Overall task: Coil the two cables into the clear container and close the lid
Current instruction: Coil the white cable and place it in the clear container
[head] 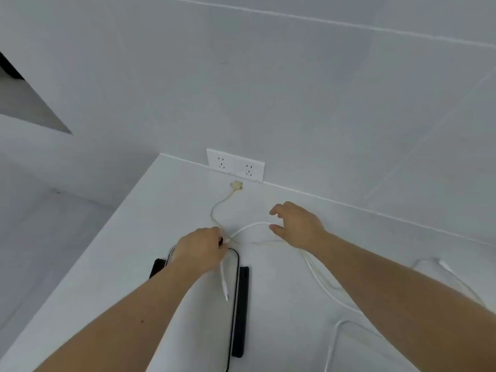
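Cables, two, both mostly loose on the counter [166,210].

The white cable [223,280] has one plug end hanging inside the clear container [237,277]. The rest loops out past the far rim and trails off to the right under the forearm. The beige cable [213,213] runs from that same rim up to a beige plug [236,185], which lies just in front of the wall sockets [235,165] and appears not to be plugged in.

Left hand [200,248]: grip closed, fingers curled round the white cable where it crosses the container's far rim. The beige cable seems to be caught in the same hold. We judge this to be an anchor that pins the ends at the container, so the slack can be wound in against a fixed point.

Right hand [298,224]: grip open, thumb and fingers spread and loosely bent at the white cable's loop. We cannot tell whether a fingertip touches it. We read this as a reach for the next turn of slack.

The clear container sits on the counter nearest the person, dark-rimmed and open at the top. Black strips [241,304] lie along both long sides. We take them for latches or part of the lid, but cannot tell which.

Status, in our judgement: coiling barely begun, and the lid step not yet due.
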